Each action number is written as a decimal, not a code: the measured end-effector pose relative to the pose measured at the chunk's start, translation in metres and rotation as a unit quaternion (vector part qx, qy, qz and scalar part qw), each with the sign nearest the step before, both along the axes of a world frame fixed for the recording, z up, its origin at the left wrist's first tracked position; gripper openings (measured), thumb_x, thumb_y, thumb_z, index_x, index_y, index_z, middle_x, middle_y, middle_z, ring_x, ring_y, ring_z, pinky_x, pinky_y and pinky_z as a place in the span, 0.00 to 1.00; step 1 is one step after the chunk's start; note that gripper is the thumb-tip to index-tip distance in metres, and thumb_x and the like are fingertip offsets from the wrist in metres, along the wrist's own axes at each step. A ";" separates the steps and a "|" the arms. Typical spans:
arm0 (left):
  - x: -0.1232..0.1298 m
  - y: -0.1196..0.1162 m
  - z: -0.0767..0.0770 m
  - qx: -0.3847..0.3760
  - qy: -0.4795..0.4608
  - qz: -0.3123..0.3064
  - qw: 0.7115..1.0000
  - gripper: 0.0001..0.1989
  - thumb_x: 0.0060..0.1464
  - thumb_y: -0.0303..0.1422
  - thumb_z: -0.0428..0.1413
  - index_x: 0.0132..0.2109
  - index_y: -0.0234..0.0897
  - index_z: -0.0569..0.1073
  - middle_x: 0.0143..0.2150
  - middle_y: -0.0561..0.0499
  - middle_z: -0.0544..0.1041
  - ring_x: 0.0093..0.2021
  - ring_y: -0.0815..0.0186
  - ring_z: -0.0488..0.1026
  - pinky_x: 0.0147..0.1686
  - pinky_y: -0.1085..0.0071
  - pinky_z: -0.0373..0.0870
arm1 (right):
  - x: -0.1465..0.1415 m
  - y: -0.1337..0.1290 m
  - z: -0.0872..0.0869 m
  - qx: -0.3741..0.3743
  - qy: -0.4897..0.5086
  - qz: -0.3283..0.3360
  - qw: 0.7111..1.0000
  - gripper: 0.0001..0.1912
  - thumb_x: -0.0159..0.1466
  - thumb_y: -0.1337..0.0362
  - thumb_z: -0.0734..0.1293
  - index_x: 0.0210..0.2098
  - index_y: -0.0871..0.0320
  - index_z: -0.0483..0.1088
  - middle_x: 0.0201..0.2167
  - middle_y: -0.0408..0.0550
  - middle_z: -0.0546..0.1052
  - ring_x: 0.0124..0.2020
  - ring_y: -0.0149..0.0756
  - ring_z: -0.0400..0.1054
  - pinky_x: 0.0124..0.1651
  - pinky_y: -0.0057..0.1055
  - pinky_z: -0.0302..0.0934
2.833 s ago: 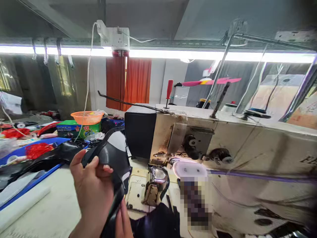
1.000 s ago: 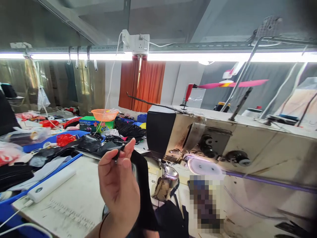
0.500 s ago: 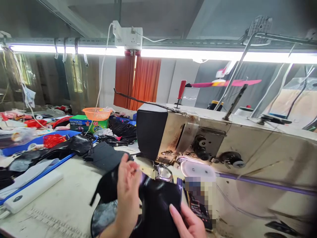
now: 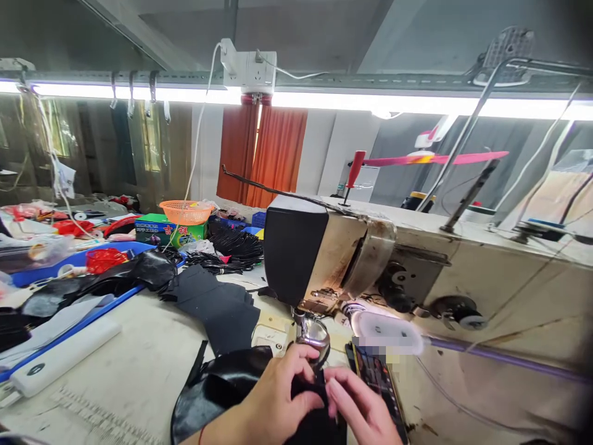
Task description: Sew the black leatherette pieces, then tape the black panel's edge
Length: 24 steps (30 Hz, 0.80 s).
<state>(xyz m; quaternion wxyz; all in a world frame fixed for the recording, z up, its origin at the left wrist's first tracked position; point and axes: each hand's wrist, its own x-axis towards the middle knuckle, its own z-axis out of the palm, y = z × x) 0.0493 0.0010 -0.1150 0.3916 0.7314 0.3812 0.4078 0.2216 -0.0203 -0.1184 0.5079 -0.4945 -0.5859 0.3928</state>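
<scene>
My left hand [image 4: 278, 395] is closed on the edge of a glossy black leather-like piece [image 4: 217, 386], its thumb and fingers pinching a folded part. Close beside it, my right hand [image 4: 364, 411] pinches the same black material, fingertips nearly meeting those of the left. The piece spreads to the left over the table and its lower part runs out of view. Just beyond my fingers is the presser area of a sewing machine [image 4: 296, 253], with a round shiny metal part [image 4: 315, 337]. My hands hide the exact edge being held.
Dark flat cut pieces [image 4: 217, 309] lie behind the leather. A blue tray [image 4: 111, 303] with black parts and a white power bank-like bar [image 4: 65, 358] are at left. A phone [image 4: 377, 377] lies right, beneath a small lamp [image 4: 389, 330]. An orange basket [image 4: 185, 213] stands farther back.
My left hand, raised with fingers apart before, has come down and right to grip the black piece beside my right hand. The piece has turned and lies lower. The view has shifted slightly.
</scene>
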 end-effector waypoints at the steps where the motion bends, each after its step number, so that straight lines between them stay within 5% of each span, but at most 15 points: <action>1: 0.000 -0.001 0.001 -0.015 -0.001 -0.002 1.000 0.27 0.45 0.22 0.63 0.54 0.36 0.69 0.34 0.55 0.77 0.37 0.65 0.73 0.45 0.68 0.65 | 0.004 0.003 0.006 -0.029 -0.006 0.027 0.999 0.26 0.55 0.38 0.70 0.27 0.57 0.78 0.20 0.46 0.75 0.22 0.35 0.69 0.27 0.28 0.65; 5: 0.001 -0.004 0.004 -0.049 0.001 0.053 0.997 0.16 0.40 0.24 0.69 0.39 0.36 0.77 0.30 0.56 0.78 0.34 0.65 0.73 0.38 0.70 0.64 | 0.006 0.011 0.005 -0.097 0.024 0.064 0.993 0.28 0.53 0.39 0.72 0.19 0.58 0.71 0.12 0.41 0.69 0.16 0.30 0.63 0.24 0.27 0.61; 8: 0.002 -0.005 -0.003 0.038 0.006 0.072 0.997 0.08 0.44 0.25 0.68 0.27 0.36 0.75 0.28 0.54 0.78 0.31 0.66 0.73 0.34 0.71 0.64 | 0.000 0.012 -0.015 -0.120 0.082 0.048 0.988 0.29 0.51 0.36 0.72 0.21 0.59 0.70 0.12 0.39 0.67 0.13 0.27 0.61 0.20 0.25 0.58; 10: 0.003 -0.005 -0.010 0.161 -0.012 0.055 0.985 0.08 0.50 0.25 0.64 0.27 0.36 0.74 0.27 0.53 0.77 0.29 0.67 0.72 0.32 0.72 0.64 | -0.004 0.012 -0.029 -0.126 0.121 0.040 0.984 0.31 0.50 0.35 0.72 0.22 0.60 0.70 0.12 0.38 0.67 0.12 0.25 0.59 0.17 0.23 0.55; 15: 0.002 -0.006 -0.023 0.421 -0.023 0.018 0.906 0.08 0.61 0.22 0.51 0.36 0.36 0.72 0.29 0.48 0.77 0.30 0.66 0.71 0.31 0.72 0.67 | -0.012 0.007 -0.042 -0.109 0.192 0.019 0.975 0.28 0.52 0.40 0.75 0.22 0.61 0.70 0.14 0.38 0.68 0.13 0.24 0.60 0.18 0.21 0.57; 21: 0.000 -0.006 -0.031 0.511 0.012 0.025 0.859 0.09 0.65 0.23 0.47 0.42 0.35 0.72 0.30 0.46 0.78 0.28 0.65 0.68 0.29 0.70 0.67 | -0.017 0.003 -0.041 -0.103 0.242 -0.008 0.965 0.26 0.50 0.43 0.77 0.22 0.60 0.70 0.16 0.38 0.69 0.14 0.26 0.63 0.17 0.22 0.59; 24: 0.000 -0.005 -0.029 0.504 0.006 0.024 0.863 0.09 0.65 0.23 0.47 0.41 0.36 0.72 0.30 0.47 0.78 0.29 0.66 0.69 0.30 0.71 0.68 | -0.017 0.001 -0.039 -0.105 0.232 -0.006 0.967 0.27 0.48 0.41 0.77 0.21 0.60 0.70 0.16 0.38 0.69 0.14 0.26 0.63 0.17 0.22 0.59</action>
